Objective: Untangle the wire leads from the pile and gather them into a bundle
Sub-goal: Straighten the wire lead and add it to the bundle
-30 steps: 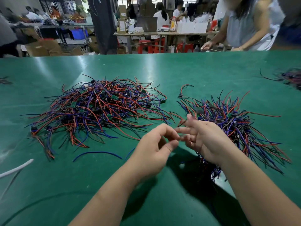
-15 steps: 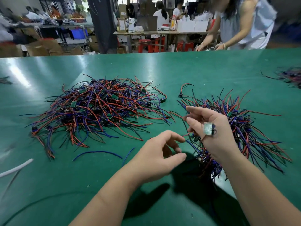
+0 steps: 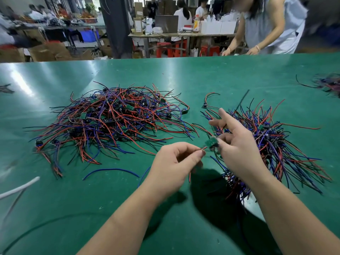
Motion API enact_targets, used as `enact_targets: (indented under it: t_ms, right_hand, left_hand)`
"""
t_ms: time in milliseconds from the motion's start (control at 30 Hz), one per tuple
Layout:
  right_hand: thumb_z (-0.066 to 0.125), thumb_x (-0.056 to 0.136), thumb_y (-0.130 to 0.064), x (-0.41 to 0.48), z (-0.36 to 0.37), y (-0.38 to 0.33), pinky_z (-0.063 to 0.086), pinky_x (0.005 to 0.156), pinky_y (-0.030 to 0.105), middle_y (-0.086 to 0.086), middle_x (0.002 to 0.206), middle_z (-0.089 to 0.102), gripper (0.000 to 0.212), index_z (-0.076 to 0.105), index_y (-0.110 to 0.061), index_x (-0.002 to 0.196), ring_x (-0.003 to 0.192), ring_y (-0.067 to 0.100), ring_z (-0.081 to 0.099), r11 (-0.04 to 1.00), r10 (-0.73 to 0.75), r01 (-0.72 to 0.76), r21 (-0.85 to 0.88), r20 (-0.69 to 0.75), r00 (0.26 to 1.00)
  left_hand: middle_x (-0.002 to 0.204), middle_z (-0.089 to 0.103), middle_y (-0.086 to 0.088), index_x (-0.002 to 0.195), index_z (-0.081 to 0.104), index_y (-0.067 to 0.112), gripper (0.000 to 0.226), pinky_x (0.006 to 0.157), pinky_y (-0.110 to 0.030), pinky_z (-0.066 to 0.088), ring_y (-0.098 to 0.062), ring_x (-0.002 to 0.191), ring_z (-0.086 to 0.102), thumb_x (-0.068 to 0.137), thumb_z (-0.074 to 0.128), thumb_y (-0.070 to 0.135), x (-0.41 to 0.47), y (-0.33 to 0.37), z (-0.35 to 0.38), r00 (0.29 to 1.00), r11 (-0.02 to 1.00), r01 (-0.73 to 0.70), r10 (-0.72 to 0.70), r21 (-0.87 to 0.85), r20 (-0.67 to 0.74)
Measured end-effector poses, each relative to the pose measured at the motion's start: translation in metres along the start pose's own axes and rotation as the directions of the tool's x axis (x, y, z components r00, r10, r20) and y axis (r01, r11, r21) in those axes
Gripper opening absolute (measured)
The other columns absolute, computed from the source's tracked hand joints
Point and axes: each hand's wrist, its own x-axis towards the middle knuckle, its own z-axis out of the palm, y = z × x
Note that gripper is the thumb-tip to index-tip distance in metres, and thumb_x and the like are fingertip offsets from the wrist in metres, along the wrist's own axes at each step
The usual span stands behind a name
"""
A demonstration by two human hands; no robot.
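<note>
A tangled pile of red, blue and black wire leads (image 3: 110, 124) with small green boards lies on the green table at centre left. A second, more gathered bundle of leads (image 3: 276, 144) lies to the right, partly under my right arm. My left hand (image 3: 176, 162) pinches the end of a red wire between thumb and forefinger. My right hand (image 3: 237, 148) holds a lead with a small green board (image 3: 211, 142) at its lower fingers, with index and thumb spread above the bundle.
A loose blue wire (image 3: 110, 171) lies in front of the pile. A white cable (image 3: 18, 188) crosses the left edge. More leads (image 3: 329, 83) sit at the far right. A person (image 3: 266, 26) works at the table's far edge; benches and boxes stand behind.
My left hand has moved up and closed its pinch on a wire end. My right hand has dropped slightly and turned, and the small board now sits between the two hands.
</note>
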Motion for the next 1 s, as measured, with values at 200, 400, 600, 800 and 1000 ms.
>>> enact_targets:
  t_ms: [200,400,600,800,1000]
  right_hand:
    - [0.045,0.086,0.017,0.011,-0.014,-0.007,0.046,0.055,0.018,0.007,0.091,0.070,0.044,0.060,-0.011,0.117,0.058,0.009,0.058,0.900,0.232,-0.171,0.401,-0.110,0.967]
    - [0.039,0.087,0.016,0.059,-0.024,-0.048,0.049,0.058,0.017,0.022,0.090,0.061,0.024,0.055,0.007,0.102,0.062,0.016,0.063,0.754,0.402,-0.376,0.540,0.075,0.913]
    - [0.044,0.084,0.010,0.144,-0.022,-0.110,0.049,0.060,0.023,0.013,0.083,0.058,0.017,0.053,-0.001,0.093,0.074,0.020,0.065,0.811,0.126,-0.064,0.581,-0.067,0.990]
    - [0.057,0.088,-0.006,0.164,0.000,-0.073,0.052,0.081,0.035,0.001,0.101,0.055,0.026,0.054,-0.012,0.113,0.100,0.021,0.057,0.916,0.276,-0.282,0.284,0.062,0.959]
    - [0.060,0.091,-0.011,0.123,0.019,-0.009,0.050,0.091,0.042,0.015,0.150,0.031,0.064,0.031,-0.018,0.147,0.123,0.038,0.045,0.770,0.636,-0.608,-0.195,0.316,0.704]
  left_hand:
    - [0.057,0.066,0.007,0.078,0.070,0.016,0.020,0.050,-0.016,0.045,-0.005,0.046,0.053,0.093,0.058,0.022,0.008,-0.007,-0.014,0.959,0.977,0.214,-0.212,-0.007,-0.186]
    - [0.083,0.070,0.003,0.090,0.063,0.023,0.016,0.063,-0.026,0.049,-0.009,0.062,0.061,0.096,0.049,0.020,0.015,-0.014,-0.027,0.940,0.933,0.230,-0.139,0.277,-0.312]
    - [0.110,0.058,-0.003,0.109,0.061,0.020,0.025,0.090,-0.039,0.047,-0.027,0.107,0.055,0.093,0.041,0.020,0.009,-0.015,-0.037,0.973,0.592,0.215,-0.066,0.777,-0.219]
    - [0.122,0.049,-0.001,0.113,0.058,0.021,0.029,0.094,-0.037,0.038,-0.025,0.115,0.046,0.090,0.050,0.036,0.006,-0.019,-0.041,0.961,0.416,0.272,-0.157,0.868,-0.227]
    - [0.139,0.037,-0.012,0.129,0.045,0.026,0.045,0.109,-0.042,0.021,-0.031,0.129,0.031,0.089,0.051,0.046,0.007,-0.020,-0.052,0.912,0.304,0.411,-0.155,0.860,-0.381]
